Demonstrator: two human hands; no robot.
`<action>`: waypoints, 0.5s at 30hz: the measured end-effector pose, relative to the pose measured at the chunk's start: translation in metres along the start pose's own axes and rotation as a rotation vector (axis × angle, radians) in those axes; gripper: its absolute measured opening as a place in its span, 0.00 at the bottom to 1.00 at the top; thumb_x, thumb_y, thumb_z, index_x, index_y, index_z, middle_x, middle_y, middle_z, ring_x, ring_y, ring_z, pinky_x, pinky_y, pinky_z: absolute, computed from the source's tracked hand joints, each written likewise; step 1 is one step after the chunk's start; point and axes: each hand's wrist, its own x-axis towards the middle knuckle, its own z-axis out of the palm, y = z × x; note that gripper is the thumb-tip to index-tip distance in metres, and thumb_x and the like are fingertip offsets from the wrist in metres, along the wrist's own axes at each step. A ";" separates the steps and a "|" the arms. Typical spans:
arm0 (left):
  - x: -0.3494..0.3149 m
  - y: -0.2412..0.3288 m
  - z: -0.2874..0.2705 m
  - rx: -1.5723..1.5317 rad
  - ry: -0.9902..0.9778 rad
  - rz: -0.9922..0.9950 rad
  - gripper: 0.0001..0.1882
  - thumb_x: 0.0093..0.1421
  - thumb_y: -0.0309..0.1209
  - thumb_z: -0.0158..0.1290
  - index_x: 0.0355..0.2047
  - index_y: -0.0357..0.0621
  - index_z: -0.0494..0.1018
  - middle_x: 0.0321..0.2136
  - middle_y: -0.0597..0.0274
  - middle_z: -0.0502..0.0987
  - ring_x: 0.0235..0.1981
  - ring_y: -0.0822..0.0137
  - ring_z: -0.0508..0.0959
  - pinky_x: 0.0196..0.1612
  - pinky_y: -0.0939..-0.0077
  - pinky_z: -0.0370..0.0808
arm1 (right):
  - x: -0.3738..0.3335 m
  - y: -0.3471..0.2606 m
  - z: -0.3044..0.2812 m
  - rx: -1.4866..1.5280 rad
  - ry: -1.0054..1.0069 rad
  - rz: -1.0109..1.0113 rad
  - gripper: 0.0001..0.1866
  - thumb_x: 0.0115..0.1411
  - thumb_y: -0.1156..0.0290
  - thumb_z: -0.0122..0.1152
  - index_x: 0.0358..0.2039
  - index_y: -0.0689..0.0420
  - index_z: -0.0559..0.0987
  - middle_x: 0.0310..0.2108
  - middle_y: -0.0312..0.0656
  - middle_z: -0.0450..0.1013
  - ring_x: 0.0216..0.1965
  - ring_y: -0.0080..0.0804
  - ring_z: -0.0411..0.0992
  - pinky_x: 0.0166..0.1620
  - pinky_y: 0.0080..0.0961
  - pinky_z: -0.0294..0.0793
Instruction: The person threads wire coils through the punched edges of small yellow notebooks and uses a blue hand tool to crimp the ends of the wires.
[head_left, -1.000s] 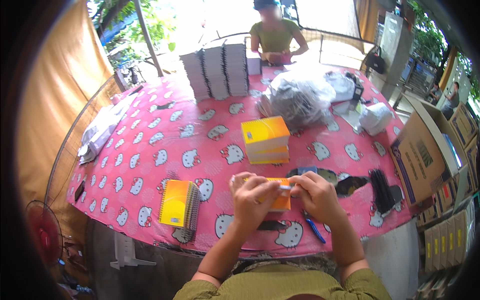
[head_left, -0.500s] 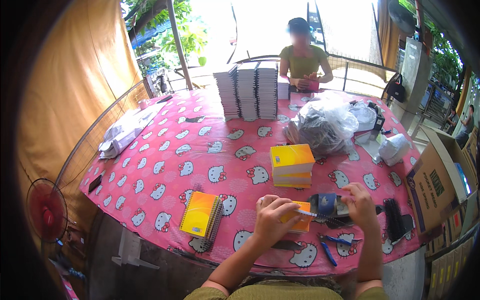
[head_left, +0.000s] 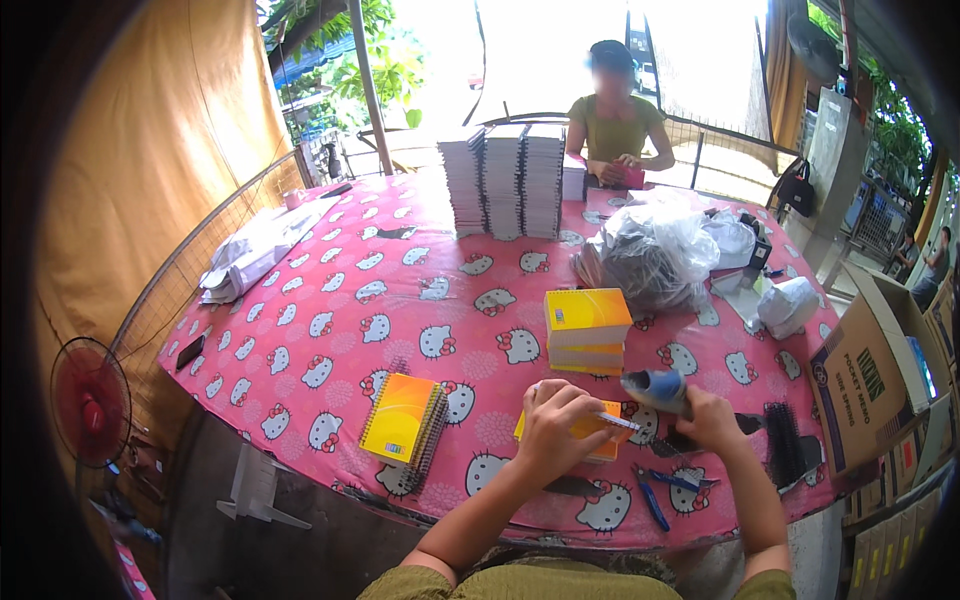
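At the near edge of the table my left hand (head_left: 560, 425) is closed on a small notepad (head_left: 610, 422) with an orange cover, tilted so its edge shows. More orange pads lie beneath it. My right hand (head_left: 710, 420) grips a blue-and-grey handheld object (head_left: 655, 390) with a thick rounded end, lifted off the table; its exact kind I cannot make out. Blue-handled pliers (head_left: 652, 500) lie below the right hand. Just beyond the left hand stands a stack of yellow-orange notepads (head_left: 587, 315). Spiral-bound notepads (head_left: 402, 425) are piled to the left.
Black spiral coils (head_left: 785, 445) lie at the right, near an open cardboard box (head_left: 865, 370). Plastic bags (head_left: 650, 255) and tall stacks of bound pads (head_left: 500, 185) stand farther back. Across the table sits a person (head_left: 615, 135) holding something red. A phone (head_left: 190, 350) lies at left.
My right hand has closed on the blue-and-grey object and raised it from the table, its rounded end now toward the notepad stack. The left hand keeps its hold on the notepad.
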 end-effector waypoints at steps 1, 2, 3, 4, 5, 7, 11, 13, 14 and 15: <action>-0.002 -0.003 0.002 0.004 0.001 0.006 0.16 0.41 0.39 0.69 0.30 0.50 0.78 0.33 0.67 0.78 0.44 0.60 0.73 0.51 0.60 0.64 | 0.002 -0.006 -0.003 0.085 0.010 0.094 0.24 0.43 0.66 0.72 0.41 0.60 0.75 0.43 0.48 0.75 0.42 0.51 0.75 0.44 0.39 0.75; -0.004 -0.004 0.004 -0.029 -0.001 -0.002 0.16 0.41 0.39 0.69 0.29 0.50 0.78 0.33 0.67 0.78 0.45 0.60 0.72 0.52 0.58 0.63 | 0.000 -0.011 -0.005 0.554 0.063 0.011 0.24 0.43 0.67 0.72 0.40 0.60 0.75 0.42 0.46 0.75 0.41 0.48 0.76 0.43 0.38 0.76; -0.006 -0.004 0.006 -0.061 -0.003 -0.010 0.16 0.42 0.40 0.68 0.29 0.50 0.78 0.32 0.68 0.77 0.45 0.60 0.72 0.52 0.56 0.62 | -0.004 -0.017 -0.006 1.021 0.114 -0.078 0.23 0.44 0.69 0.71 0.40 0.61 0.75 0.40 0.45 0.75 0.40 0.46 0.76 0.42 0.38 0.76; -0.006 -0.004 0.007 -0.092 -0.004 -0.019 0.15 0.42 0.40 0.68 0.29 0.50 0.78 0.32 0.68 0.77 0.45 0.61 0.71 0.52 0.54 0.61 | -0.005 -0.021 -0.007 1.489 0.159 -0.172 0.22 0.44 0.70 0.71 0.40 0.61 0.75 0.39 0.44 0.76 0.40 0.44 0.77 0.41 0.37 0.77; -0.004 -0.003 0.008 -0.093 -0.019 -0.014 0.16 0.42 0.40 0.68 0.30 0.50 0.78 0.32 0.68 0.77 0.45 0.61 0.71 0.52 0.55 0.61 | -0.005 -0.022 -0.008 1.172 0.163 -0.302 0.21 0.46 0.70 0.71 0.40 0.61 0.75 0.38 0.43 0.76 0.39 0.42 0.77 0.39 0.36 0.77; 0.001 0.000 0.007 -0.093 -0.046 -0.007 0.17 0.42 0.39 0.68 0.32 0.50 0.78 0.32 0.68 0.77 0.45 0.61 0.71 0.51 0.56 0.61 | -0.001 -0.028 -0.014 0.718 0.112 -0.330 0.20 0.49 0.71 0.68 0.41 0.61 0.75 0.36 0.41 0.77 0.37 0.35 0.77 0.38 0.31 0.77; 0.008 0.008 0.001 -0.080 -0.056 -0.100 0.19 0.41 0.37 0.69 0.35 0.49 0.78 0.30 0.67 0.78 0.43 0.61 0.74 0.51 0.62 0.66 | -0.003 -0.043 -0.022 1.367 0.134 -0.100 0.17 0.47 0.73 0.68 0.38 0.62 0.75 0.30 0.40 0.78 0.33 0.27 0.77 0.36 0.26 0.75; 0.011 0.013 0.000 -0.122 -0.094 -0.187 0.20 0.42 0.37 0.69 0.36 0.49 0.78 0.30 0.66 0.78 0.44 0.60 0.74 0.51 0.61 0.67 | 0.007 -0.052 -0.028 1.399 -0.006 -0.301 0.15 0.46 0.73 0.66 0.35 0.62 0.75 0.30 0.41 0.77 0.31 0.30 0.77 0.35 0.26 0.76; 0.010 0.012 -0.002 -0.133 -0.088 -0.170 0.20 0.42 0.36 0.69 0.36 0.48 0.78 0.31 0.65 0.78 0.45 0.59 0.74 0.51 0.60 0.67 | 0.011 -0.053 -0.026 0.992 0.023 -0.267 0.15 0.45 0.73 0.66 0.35 0.62 0.75 0.31 0.42 0.77 0.31 0.31 0.77 0.35 0.27 0.77; 0.012 0.011 -0.004 -0.145 -0.082 -0.153 0.20 0.42 0.35 0.69 0.36 0.47 0.78 0.32 0.64 0.78 0.46 0.59 0.74 0.51 0.59 0.68 | 0.014 -0.054 -0.024 0.585 0.048 -0.229 0.15 0.45 0.73 0.66 0.35 0.62 0.75 0.32 0.43 0.77 0.31 0.33 0.77 0.35 0.28 0.77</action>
